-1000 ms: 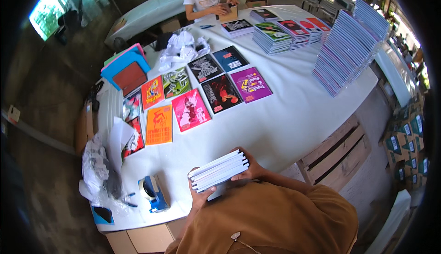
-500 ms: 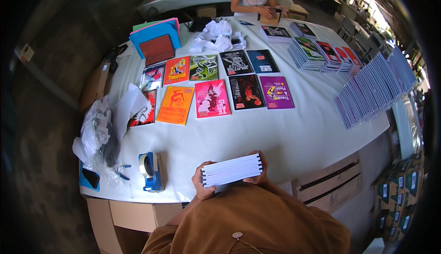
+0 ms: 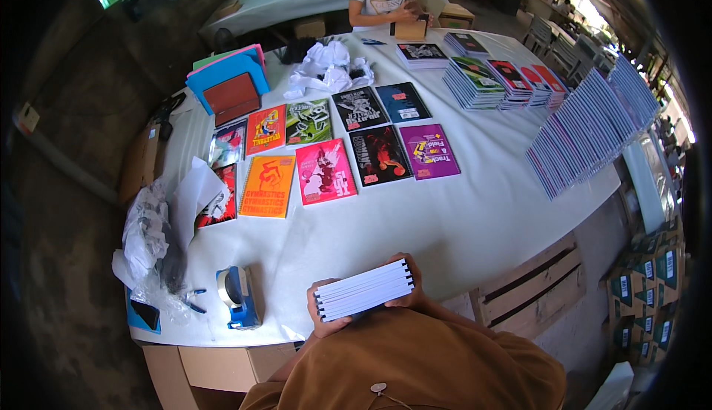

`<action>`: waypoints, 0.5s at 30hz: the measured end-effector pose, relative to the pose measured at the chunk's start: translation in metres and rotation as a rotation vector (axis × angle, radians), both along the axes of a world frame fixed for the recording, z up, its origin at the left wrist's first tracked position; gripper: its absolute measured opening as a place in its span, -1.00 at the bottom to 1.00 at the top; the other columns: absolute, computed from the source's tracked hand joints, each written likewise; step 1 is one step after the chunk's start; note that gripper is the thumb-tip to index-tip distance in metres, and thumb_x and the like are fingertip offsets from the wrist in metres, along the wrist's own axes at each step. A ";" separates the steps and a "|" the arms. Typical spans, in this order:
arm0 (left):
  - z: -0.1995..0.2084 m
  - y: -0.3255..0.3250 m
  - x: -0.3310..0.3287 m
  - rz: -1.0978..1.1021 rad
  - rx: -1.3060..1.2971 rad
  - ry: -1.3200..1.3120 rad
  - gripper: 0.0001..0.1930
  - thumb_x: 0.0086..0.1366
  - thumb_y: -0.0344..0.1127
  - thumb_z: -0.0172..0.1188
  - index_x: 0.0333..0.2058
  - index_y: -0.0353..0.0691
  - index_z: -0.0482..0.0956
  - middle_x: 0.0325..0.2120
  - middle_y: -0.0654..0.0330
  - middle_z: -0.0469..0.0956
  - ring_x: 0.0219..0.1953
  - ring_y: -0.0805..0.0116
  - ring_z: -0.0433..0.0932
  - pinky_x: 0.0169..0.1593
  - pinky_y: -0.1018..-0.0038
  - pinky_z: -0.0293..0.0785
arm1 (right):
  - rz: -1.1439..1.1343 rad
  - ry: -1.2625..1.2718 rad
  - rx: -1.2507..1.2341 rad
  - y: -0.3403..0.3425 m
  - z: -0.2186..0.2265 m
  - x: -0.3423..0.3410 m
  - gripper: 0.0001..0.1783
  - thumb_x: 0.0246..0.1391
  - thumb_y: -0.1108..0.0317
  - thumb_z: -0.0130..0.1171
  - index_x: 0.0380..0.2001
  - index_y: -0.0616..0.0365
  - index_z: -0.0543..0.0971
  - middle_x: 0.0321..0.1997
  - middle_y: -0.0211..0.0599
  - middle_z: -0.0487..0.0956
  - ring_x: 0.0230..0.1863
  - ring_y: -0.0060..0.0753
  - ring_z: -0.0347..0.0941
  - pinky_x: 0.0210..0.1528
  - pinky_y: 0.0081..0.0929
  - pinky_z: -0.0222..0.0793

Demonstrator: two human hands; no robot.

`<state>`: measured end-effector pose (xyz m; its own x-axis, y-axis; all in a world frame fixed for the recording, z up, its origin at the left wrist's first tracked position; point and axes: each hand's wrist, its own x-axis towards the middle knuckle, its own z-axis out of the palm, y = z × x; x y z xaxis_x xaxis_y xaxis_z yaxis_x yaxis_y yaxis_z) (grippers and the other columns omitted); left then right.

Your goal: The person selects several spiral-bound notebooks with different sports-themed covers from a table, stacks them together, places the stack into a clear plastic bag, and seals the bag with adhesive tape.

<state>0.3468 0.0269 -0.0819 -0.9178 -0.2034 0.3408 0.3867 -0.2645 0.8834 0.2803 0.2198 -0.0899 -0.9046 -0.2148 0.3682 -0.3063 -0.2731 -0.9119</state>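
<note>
A small stack of notebooks is gripped at the table's near edge, close to my body, with white page edges facing up and dark corners at its ends. My left hand closes round the stack's left end, thumb along the near side. At the right end my right hand wraps round it, its fingers partly hidden behind the notebooks. To the left on the table stands a blue tape dispenser with a roll of tape, apart from my hands.
Notebooks with colourful covers, such as a pink one, lie in rows mid-table. A long row of notebooks stands at right, stacks behind. Plastic wrap and pliers lie left. Across the table, a person handles a brown block.
The whole view has shifted and tilted slightly, so the table contents sit further left. Both hands keep their hold on the notebook stack, which is angled a little more.
</note>
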 end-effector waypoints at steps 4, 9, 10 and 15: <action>-0.001 0.002 0.001 0.022 0.009 -0.015 -0.19 -0.19 -0.06 0.46 -0.07 -0.36 0.21 -0.15 -0.03 0.36 -0.11 0.20 0.41 -0.06 0.31 0.36 | 0.007 -0.016 -0.009 -0.002 0.001 0.001 -0.12 -0.56 0.01 0.54 -0.15 0.19 0.34 -0.28 -0.30 0.41 -0.24 -0.44 0.39 -0.21 -0.46 0.32; -0.008 -0.006 0.005 -0.007 -0.078 -0.030 -0.19 -0.18 -0.07 0.45 -0.05 -0.36 0.21 -0.14 -0.03 0.36 -0.09 0.22 0.40 -0.04 0.33 0.35 | 0.044 -0.024 -0.042 -0.002 0.003 0.003 -0.14 -0.55 0.02 0.53 -0.16 0.20 0.35 -0.25 -0.27 0.42 -0.24 -0.43 0.39 -0.21 -0.46 0.32; -0.013 -0.011 0.006 -0.041 -0.131 -0.018 -0.20 -0.17 -0.07 0.44 -0.04 -0.36 0.20 -0.13 -0.03 0.35 -0.07 0.23 0.40 -0.03 0.35 0.35 | 0.065 -0.011 -0.055 -0.002 0.007 0.004 -0.15 -0.54 0.04 0.53 -0.15 0.20 0.35 -0.22 -0.25 0.43 -0.22 -0.41 0.39 -0.18 -0.44 0.31; -0.018 -0.061 0.001 -0.329 -0.787 -0.297 -0.18 -0.17 -0.14 0.37 0.06 -0.26 0.18 -0.01 0.00 0.33 0.06 0.13 0.34 0.09 0.27 0.25 | 0.253 0.093 0.099 0.025 0.002 0.006 -0.19 -0.50 0.17 0.49 -0.09 0.21 0.38 -0.12 -0.19 0.47 -0.07 -0.28 0.37 -0.01 -0.35 0.25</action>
